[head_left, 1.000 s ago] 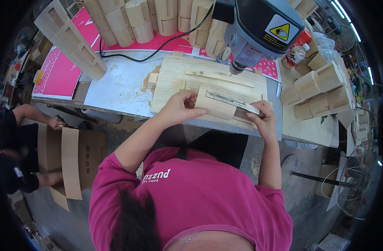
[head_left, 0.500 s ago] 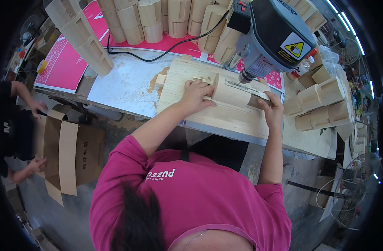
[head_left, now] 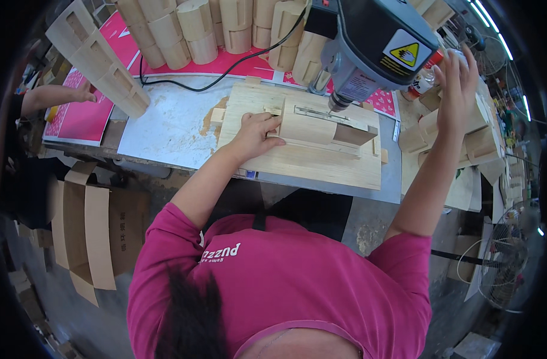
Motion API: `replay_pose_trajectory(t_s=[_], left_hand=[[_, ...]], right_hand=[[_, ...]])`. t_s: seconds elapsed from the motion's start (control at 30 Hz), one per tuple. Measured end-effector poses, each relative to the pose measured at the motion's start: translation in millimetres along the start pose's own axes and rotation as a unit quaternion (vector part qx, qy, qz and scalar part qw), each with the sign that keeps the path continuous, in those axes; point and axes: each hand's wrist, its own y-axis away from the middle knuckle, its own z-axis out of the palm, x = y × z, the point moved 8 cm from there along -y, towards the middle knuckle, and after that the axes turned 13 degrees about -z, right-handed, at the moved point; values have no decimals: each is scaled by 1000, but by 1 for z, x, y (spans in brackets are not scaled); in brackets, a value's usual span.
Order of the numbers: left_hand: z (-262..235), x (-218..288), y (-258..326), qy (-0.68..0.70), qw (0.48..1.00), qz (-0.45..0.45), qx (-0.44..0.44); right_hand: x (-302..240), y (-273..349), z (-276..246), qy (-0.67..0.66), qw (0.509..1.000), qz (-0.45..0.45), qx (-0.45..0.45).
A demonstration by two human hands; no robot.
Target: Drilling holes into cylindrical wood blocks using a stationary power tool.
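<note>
A pale wooden cylinder (head_left: 309, 126) lies on its side on a wooden board (head_left: 297, 160), with a slotted flat piece (head_left: 321, 114) along its top. Its right part has a dark cut-out face. My left hand (head_left: 256, 136) is at the cylinder's left end, fingers bent and thumb against it. Above the cylinder hangs the drill press (head_left: 384, 48), its chuck (head_left: 339, 102) over the slotted piece and apart from it. Raised at the right, beside the drill press head, my right hand (head_left: 457, 90) has its fingers spread and holds nothing I can see.
Stacked wooden cylinders (head_left: 198, 33) line the back of the table, and a leaning stack (head_left: 97, 57) stands at the left. A black cable (head_left: 225, 75) crosses behind the board. More wooden pieces (head_left: 474, 140) lie right. A co-worker's hand (head_left: 85, 93) and an open carton (head_left: 100, 233) are left.
My right hand has let go of the cylinder's right end and risen beside the drill press. My left hand stays at the left end. The co-worker's arm has moved up toward the table.
</note>
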Motion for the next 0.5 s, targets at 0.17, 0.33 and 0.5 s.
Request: replay_pose_trajectory(t_s=[0.17, 0.33, 0.5], left_hand=[[1, -1, 0, -21, 1000, -7, -7], [-1, -2, 2, -15, 1000, 5, 6], [-2, 0, 2, -26, 1000, 5, 4]], right_hand=[[73, -19, 29, 29, 979, 126, -158], [-47, 13, 31, 266, 952, -83, -124], [-70, 73, 22, 273, 950, -111, -100]])
